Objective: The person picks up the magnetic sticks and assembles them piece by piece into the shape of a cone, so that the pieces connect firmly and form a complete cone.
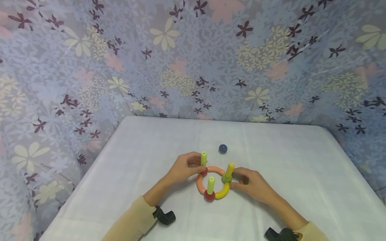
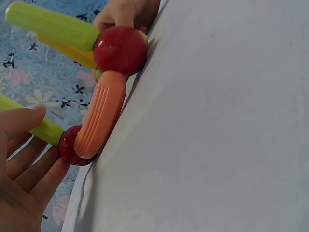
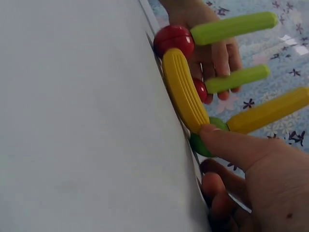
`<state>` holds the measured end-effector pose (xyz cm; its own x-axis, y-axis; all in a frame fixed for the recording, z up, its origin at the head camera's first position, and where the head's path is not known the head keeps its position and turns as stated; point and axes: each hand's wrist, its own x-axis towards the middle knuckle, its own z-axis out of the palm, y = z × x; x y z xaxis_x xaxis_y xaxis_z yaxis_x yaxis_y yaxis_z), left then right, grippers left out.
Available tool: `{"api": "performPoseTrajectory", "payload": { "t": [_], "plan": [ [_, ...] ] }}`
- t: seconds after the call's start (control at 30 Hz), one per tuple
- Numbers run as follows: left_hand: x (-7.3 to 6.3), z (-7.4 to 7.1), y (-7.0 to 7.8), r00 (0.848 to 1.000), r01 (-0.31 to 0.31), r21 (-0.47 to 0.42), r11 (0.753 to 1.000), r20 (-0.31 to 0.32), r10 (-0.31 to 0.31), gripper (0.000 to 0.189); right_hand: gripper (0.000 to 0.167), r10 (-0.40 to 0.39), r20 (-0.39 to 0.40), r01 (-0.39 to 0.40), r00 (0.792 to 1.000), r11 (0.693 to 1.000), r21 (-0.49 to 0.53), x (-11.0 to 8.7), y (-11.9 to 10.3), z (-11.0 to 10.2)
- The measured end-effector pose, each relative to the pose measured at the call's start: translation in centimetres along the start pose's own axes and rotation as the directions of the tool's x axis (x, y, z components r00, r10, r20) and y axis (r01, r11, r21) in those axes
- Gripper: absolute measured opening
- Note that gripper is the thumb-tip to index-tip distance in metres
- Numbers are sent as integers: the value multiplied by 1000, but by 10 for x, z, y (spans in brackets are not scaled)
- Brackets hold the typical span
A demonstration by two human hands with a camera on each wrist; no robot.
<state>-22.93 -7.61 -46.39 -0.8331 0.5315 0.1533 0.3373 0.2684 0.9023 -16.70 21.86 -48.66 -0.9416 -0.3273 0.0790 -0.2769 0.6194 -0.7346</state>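
Note:
A ring of toy building pieces stands on the table, made of orange curved pieces (image 1: 200, 186) and a yellow curved piece (image 3: 183, 89) joined by balls. Two red balls (image 2: 120, 50) carry upright light green rods (image 1: 210, 185); a green ball (image 1: 227, 178) carries a yellow rod (image 1: 230, 170). My left hand (image 1: 184, 167) holds the ring at its far-left red ball (image 2: 72, 145), thumb by the rod and fingers around the ball. On the other side my right hand (image 1: 251, 183) grips it at the green ball, its thumb pressing the yellow curved piece's end.
A dark blue ball (image 1: 222, 149) lies apart on the table, beyond the ring. White cloth covers the table (image 1: 144, 140). Flowered fabric (image 1: 193, 60) hangs behind it and at the sides. Dark wrist devices (image 1: 164, 216) sit on both forearms.

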Motion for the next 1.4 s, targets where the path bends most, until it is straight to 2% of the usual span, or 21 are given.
{"api": "performPoseTrajectory", "payload": {
  "t": [0.27,0.43,0.53,0.67,0.83,0.93,1.03,1.1,1.23,1.4],
  "plan": [
    [-1,-3,0,1000,-2,45,999,29,1,31,38,-72,83,72,994,997,11,13,4,-11],
    [-1,-5,1,999,-26,47,999,41,24,33,33,-24,96,26,995,999,-20,32,4,-19],
    [0,-6,0,998,-38,39,999,49,36,35,32,5,76,-3,997,1000,-28,45,5,-23],
    [1,-6,-1,998,-45,44,998,47,43,35,34,9,11,-9,1000,999,-34,62,8,-24],
    [-2,-5,0,997,-61,37,997,44,59,34,56,25,-89,-31,996,998,-61,80,10,-20],
    [-2,-3,-1,995,-89,22,996,42,88,38,62,-19,-107,9,994,996,-92,88,11,-17],
    [-2,-2,0,993,-111,7,994,30,110,36,57,-73,-117,58,990,990,-127,93,10,-14],
    [-2,-1,1,993,-115,1,993,19,115,33,50,-82,-132,64,988,988,-138,94,10,-12],
    [-2,-1,1,994,-111,13,994,6,111,29,41,-37,-140,18,989,990,-138,95,9,-10],
    [-3,0,2,993,-116,60,991,6,116,27,41,21,-119,-36,993,992,-125,92,6,-10]
  ]
}}
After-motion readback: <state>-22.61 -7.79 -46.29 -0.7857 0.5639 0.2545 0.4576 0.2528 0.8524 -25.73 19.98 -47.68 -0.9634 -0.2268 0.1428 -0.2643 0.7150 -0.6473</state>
